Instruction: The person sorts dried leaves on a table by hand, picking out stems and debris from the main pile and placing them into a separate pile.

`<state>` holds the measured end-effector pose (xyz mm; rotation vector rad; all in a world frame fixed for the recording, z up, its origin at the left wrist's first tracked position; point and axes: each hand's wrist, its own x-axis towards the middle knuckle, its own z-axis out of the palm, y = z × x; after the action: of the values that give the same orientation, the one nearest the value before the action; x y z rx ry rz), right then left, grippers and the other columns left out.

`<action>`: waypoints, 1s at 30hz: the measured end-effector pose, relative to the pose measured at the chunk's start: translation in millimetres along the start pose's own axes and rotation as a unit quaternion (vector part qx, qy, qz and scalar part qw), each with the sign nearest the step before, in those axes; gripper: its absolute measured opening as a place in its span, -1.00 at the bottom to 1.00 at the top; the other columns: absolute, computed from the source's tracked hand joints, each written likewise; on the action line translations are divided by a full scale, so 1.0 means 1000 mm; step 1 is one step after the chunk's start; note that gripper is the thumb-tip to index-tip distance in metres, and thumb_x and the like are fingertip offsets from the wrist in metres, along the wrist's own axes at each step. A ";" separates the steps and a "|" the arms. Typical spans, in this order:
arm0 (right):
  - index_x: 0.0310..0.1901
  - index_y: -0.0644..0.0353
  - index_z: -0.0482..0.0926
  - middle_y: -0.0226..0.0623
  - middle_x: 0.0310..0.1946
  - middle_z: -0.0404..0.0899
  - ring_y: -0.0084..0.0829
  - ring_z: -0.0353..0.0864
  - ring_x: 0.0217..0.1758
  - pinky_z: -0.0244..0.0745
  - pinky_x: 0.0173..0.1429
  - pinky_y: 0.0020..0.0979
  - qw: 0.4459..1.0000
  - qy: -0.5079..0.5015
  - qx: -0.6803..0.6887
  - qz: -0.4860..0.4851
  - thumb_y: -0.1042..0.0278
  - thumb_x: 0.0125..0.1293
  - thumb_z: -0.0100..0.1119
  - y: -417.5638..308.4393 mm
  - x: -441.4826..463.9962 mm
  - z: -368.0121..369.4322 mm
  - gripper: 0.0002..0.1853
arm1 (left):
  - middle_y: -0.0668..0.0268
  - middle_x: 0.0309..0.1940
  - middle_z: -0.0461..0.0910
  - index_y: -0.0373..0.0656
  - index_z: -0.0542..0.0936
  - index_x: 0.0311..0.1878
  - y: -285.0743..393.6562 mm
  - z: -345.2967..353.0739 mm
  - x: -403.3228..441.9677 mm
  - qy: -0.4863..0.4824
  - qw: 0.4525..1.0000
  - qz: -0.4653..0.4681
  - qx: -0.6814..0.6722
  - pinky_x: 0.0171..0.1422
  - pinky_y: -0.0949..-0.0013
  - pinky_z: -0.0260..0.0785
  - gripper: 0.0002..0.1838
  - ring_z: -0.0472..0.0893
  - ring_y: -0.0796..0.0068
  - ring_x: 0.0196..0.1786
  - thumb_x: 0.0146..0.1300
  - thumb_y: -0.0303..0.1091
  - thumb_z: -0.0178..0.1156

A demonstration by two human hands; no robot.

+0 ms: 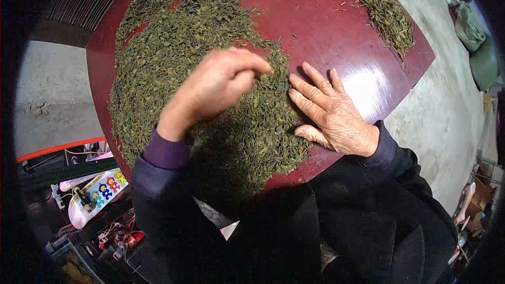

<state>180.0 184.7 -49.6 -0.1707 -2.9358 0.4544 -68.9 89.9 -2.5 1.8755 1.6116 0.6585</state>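
Dried green leaves, looking like loose tea leaves (158, 68), lie in a wide layer over the left part of a dark red table (305, 16). Above this layer is my left hand (215, 81), its thumb and forefinger pinched together. Whatever sits between those fingertips is too small to make out. My right hand (334, 113) rests flat on the tabletop with fingers stretched out, its fingertips and thumb touching the right edge of the leaves.
A smaller heap of yellowish leaves and stems (389, 21) sits near the table's far right corner. At lower left are a white skateboard-like board (97, 197) with cartoon figures and a clutter of cables. Green bags (471, 29) stand on the concrete floor at right.
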 end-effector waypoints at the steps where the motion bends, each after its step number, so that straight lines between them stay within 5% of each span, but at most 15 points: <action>1: 0.30 0.27 0.42 -0.01 0.44 0.26 0.07 0.04 0.59 0.08 0.45 0.35 1.000 0.003 0.002 -0.002 -0.17 0.36 0.06 -0.001 0.000 0.000 -0.31 | 0.20 -0.18 0.68 -0.28 0.66 -0.08 -0.001 -0.001 -0.002 0.031 0.999 -0.004 0.033 -0.10 0.36 0.46 -0.71 0.59 0.33 -0.23 0.15 -0.59 0.07; 4: 0.28 0.27 0.44 -0.02 0.43 0.28 0.07 0.05 0.58 0.09 0.45 0.34 1.000 0.013 0.005 -0.008 -0.17 0.36 0.07 -0.001 0.001 0.000 -0.32 | 0.23 -0.13 0.67 -0.29 0.65 -0.07 -0.004 -0.006 -0.006 0.126 0.983 -0.014 0.133 -0.05 0.36 0.45 -0.73 0.58 0.32 -0.22 0.18 -0.59 0.09; 14: 0.28 0.27 0.44 -0.05 0.43 0.29 0.07 0.06 0.58 0.06 0.46 0.33 0.999 0.025 0.028 -0.019 -0.16 0.33 0.09 -0.002 -0.007 0.004 -0.31 | 0.27 -0.39 0.47 -0.24 0.65 -0.36 0.011 0.024 -0.017 0.044 0.986 0.091 0.135 -0.13 0.27 0.40 -0.87 0.40 0.31 -0.36 0.04 -0.60 0.14; 19: 0.25 0.27 0.47 -0.05 0.42 0.30 0.06 0.07 0.58 0.03 0.48 0.32 0.998 0.037 0.050 -0.019 -0.15 0.33 0.10 -0.009 0.001 0.001 -0.33 | 0.25 -0.38 0.56 -0.23 0.65 -0.43 0.014 -0.004 -0.029 0.099 0.980 -0.031 0.169 -0.16 0.29 0.39 -0.91 0.48 0.27 -0.30 0.04 -0.56 0.17; 30: 0.18 0.27 0.52 -0.09 0.36 0.38 0.04 0.10 0.57 -0.01 0.51 0.30 0.991 0.017 0.109 -0.078 -0.13 0.36 0.12 -0.007 -0.002 0.004 -0.39 | 0.24 -0.48 0.57 -0.23 0.62 -0.36 0.000 0.013 -0.015 0.109 0.974 -0.057 0.189 -0.12 0.25 0.39 -0.93 0.52 0.23 -0.32 0.12 -0.46 0.20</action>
<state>180.6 177.0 -51.7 0.0784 -2.8120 0.7339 -62.0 73.6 -11.7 2.0074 2.0916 0.5508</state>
